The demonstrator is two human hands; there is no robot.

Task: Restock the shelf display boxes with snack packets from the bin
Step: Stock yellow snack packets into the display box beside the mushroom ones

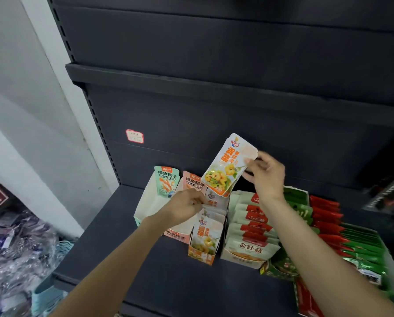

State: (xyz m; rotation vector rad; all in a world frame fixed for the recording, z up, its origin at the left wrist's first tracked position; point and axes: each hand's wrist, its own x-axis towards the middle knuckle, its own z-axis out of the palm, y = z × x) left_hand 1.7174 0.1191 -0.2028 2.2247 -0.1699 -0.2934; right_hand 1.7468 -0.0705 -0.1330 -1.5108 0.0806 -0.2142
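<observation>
My right hand [265, 176] pinches an orange and white snack packet [228, 165] by its right edge and holds it tilted above the display boxes. Below it stands a narrow orange display box [201, 256] with several matching packets upright inside. My left hand [187, 205] reaches into the back of that box, fingers curled around the tops of the packets there. Left of it stand a green display box [143, 207] and a pink one [175, 234], each with a packet propped at the back.
Right of the orange box is a white box of red-topped packets [251, 234], then rows of green packets [299, 209] and red packets [324, 216]. The dark shelf [168, 282] has bare surface in front. A bin edge and plastic-wrapped goods [15, 248] lie at lower left.
</observation>
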